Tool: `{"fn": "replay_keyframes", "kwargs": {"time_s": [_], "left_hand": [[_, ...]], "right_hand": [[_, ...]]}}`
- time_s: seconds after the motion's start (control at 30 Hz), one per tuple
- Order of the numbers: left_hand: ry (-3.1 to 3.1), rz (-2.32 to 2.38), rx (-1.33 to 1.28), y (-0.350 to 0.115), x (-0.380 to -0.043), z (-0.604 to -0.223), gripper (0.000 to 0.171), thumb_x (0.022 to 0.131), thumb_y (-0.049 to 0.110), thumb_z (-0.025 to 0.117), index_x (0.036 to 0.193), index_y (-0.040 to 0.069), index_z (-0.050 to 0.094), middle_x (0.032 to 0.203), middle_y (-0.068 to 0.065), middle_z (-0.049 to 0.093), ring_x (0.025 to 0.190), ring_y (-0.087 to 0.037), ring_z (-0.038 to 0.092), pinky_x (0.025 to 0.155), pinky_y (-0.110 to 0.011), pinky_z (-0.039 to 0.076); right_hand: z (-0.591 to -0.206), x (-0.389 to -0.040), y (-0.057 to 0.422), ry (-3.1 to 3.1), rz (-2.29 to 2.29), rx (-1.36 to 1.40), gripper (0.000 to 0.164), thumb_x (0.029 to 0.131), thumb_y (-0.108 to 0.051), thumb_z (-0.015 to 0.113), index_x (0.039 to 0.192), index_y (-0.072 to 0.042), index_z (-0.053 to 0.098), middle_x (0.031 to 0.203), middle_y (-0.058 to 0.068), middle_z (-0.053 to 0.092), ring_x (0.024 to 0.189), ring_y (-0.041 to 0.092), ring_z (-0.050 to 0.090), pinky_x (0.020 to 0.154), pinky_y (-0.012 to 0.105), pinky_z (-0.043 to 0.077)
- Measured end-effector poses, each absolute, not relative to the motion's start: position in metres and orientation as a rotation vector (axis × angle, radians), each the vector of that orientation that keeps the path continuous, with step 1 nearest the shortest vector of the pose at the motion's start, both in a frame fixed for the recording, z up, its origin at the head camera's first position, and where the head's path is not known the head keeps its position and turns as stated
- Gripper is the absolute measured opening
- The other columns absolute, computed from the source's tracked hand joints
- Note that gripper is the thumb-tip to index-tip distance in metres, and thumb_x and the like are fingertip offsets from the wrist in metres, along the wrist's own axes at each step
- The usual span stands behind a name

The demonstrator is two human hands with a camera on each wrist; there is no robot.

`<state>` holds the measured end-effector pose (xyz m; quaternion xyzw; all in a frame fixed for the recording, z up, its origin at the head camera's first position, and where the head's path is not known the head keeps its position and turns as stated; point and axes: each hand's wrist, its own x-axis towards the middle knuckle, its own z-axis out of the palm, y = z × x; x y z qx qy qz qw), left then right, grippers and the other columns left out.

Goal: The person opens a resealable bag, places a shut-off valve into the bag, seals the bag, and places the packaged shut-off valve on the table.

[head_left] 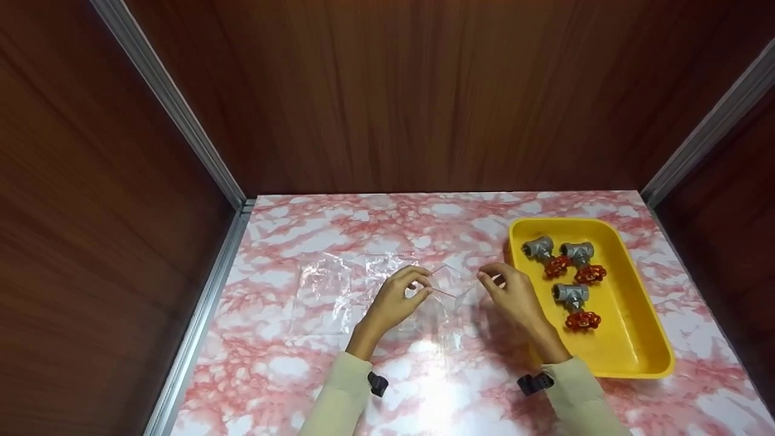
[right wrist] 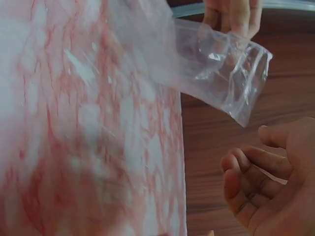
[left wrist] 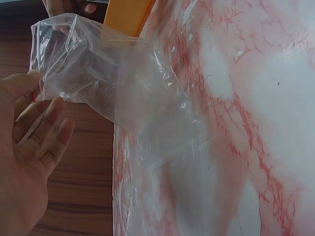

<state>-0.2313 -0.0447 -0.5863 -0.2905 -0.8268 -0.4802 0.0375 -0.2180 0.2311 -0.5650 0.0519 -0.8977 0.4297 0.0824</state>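
A clear plastic zip bag (head_left: 451,289) with a red line along its mouth hangs above the table between both hands. My left hand (head_left: 390,300) pinches its mouth edge; in the left wrist view the thumb and index finger meet at the edge of the bag (left wrist: 98,69), the other fingers spread loosely. Close to the bag's right side is my right hand (head_left: 513,293). In the right wrist view, that right hand (right wrist: 270,179) has loosely bent fingers apart from the bag (right wrist: 211,64), with nothing between thumb and fingers.
Two more clear bags lie flat on the marbled table, one at left (head_left: 321,297) and another bag (head_left: 381,266) partly behind the left hand. At right stands a yellow tray (head_left: 626,351) with three grey valves (head_left: 569,295) bearing red handwheels. Brown panels (head_left: 393,97) enclose the table.
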Motion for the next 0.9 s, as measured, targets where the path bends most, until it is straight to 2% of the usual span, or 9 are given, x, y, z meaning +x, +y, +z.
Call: {"fn": "replay_keyframes", "kwargs": {"time_s": [0.1, 0.23, 0.37, 0.63, 0.9], "left_hand": [[-2.532, -1.476, -0.888, -0.045, -0.232, -0.586, 0.011, 0.104, 0.02, 0.071, 0.107, 0.01, 0.074, 0.135, -0.007, 0.07, 0.126, -0.023, 0.066, 0.097, -0.047, 0.062], [-2.529, -1.48, -0.885, -0.045, -0.232, -0.587, 0.012, 0.105, 0.022, 0.07, 0.107, 0.01, 0.074, 0.135, -0.008, 0.07, 0.125, -0.023, 0.067, 0.098, -0.048, 0.061], [-2.542, -1.482, -0.881, -0.046, -0.23, -0.587, 0.012, 0.106, 0.023, 0.069, 0.107, 0.011, 0.073, 0.137, -0.007, 0.069, 0.128, -0.023, 0.065, 0.099, -0.045, 0.061], [-2.523, -1.509, -0.862, -0.047, -0.229, -0.591, 0.012, 0.105, 0.022, 0.07, 0.105, 0.011, 0.073, 0.136, -0.009, 0.07, 0.127, -0.023, 0.066, 0.098, -0.043, 0.061], [-2.521, -1.485, -0.863, -0.049, -0.23, -0.592, 0.012, 0.105, 0.024, 0.07, 0.106, 0.013, 0.073, 0.136, -0.01, 0.07, 0.126, -0.023, 0.066, 0.098, -0.039, 0.061]], "right_hand": [[-0.561, -0.22, 0.237, -2.688, 1.225, 0.158, 0.023, 0.104, -0.016, 0.071, 0.119, 0.0, 0.076, 0.106, 0.015, 0.077, 0.092, 0.029, 0.07, 0.085, 0.047, 0.06], [-0.557, -0.222, 0.247, -2.677, 1.164, 0.151, 0.025, 0.103, -0.016, 0.072, 0.121, 0.001, 0.074, 0.106, 0.017, 0.075, 0.09, 0.03, 0.071, 0.083, 0.046, 0.06], [-0.554, -0.222, 0.257, -2.671, 1.141, 0.141, 0.028, 0.103, -0.018, 0.072, 0.124, 0.001, 0.073, 0.11, 0.018, 0.074, 0.096, 0.032, 0.071, 0.082, 0.044, 0.061], [-0.553, -0.218, 0.28, -2.699, 1.061, 0.121, 0.034, 0.103, -0.019, 0.072, 0.129, 0.003, 0.069, 0.124, 0.025, 0.067, 0.112, 0.044, 0.066, 0.095, 0.059, 0.056], [-0.552, -0.211, 0.305, -2.72, 0.907, 0.088, 0.043, 0.103, -0.029, 0.073, 0.132, 0.002, 0.068, 0.126, 0.025, 0.063, 0.112, 0.043, 0.06, 0.088, 0.061, 0.054]]}}
